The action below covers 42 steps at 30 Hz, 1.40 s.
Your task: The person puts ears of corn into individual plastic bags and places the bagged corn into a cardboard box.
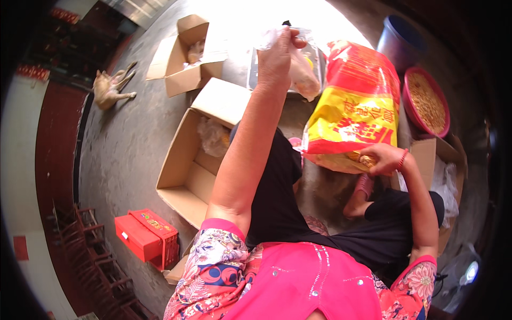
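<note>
My left hand (282, 44) is stretched far forward, its fingers pinched on the gathered top of a thin clear plastic bag (305, 76). Pale and orange-yellow contents show through the bag, which hangs over a flat metal-edged tray or platform (253, 74). A large red and yellow woven sack (356, 92) lies to the right, its mouth towards me. At that mouth, my right hand (382, 158) grips the lower edge; a red cord circles the wrist. Gold-coloured pieces (367, 161) show inside the sack beside the fingers.
Open cardboard boxes (200, 176) (184, 82) with plastic bags inside stand on the left; another box (424, 154) is at right. Further right are a blue bucket (390, 42) and a pink basin (408, 94) of grain-like pieces. A red box (138, 240) and a lying dog (106, 94) are left.
</note>
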Each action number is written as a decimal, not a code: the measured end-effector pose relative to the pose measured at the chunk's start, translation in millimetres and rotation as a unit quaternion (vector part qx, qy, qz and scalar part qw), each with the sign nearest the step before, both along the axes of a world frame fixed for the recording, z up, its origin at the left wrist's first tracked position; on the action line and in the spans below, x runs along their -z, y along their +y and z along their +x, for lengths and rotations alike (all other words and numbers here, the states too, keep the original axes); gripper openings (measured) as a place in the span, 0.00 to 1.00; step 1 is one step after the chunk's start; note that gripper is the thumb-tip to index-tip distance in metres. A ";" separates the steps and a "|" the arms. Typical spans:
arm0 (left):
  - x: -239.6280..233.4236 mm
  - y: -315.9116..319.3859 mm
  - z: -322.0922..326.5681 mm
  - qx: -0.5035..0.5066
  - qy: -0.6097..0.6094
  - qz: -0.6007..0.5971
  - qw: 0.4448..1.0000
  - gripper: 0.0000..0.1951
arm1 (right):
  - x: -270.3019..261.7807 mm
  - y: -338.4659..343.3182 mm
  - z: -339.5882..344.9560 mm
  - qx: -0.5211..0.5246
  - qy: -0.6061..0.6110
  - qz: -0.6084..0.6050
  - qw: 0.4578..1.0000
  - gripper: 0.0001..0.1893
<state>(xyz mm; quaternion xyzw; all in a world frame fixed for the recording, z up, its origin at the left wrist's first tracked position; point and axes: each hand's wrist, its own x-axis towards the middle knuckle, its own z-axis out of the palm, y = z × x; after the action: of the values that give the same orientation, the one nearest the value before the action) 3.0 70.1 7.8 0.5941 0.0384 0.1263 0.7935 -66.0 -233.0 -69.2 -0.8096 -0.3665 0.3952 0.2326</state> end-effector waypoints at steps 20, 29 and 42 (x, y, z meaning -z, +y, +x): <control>204.5 272.3 -197.6 -0.164 0.292 -0.008 0.942 0.14 | -44.8 0.5 -4.2 0.160 0.144 0.041 0.976 0.18; 255.7 248.5 -195.2 -0.155 0.378 0.564 0.718 0.20 | -55.8 8.7 -17.6 0.237 0.190 0.050 0.951 0.19; 331.1 235.1 -179.9 0.154 0.365 0.519 0.758 0.21 | -32.2 -14.3 -21.9 0.096 0.043 0.001 0.994 0.23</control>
<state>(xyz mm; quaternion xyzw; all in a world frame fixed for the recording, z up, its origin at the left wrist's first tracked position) -176.9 305.2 -323.4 0.9139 0.1612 -0.2233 0.2983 -87.9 -247.3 -37.0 -0.8229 -0.2775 0.4053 0.2856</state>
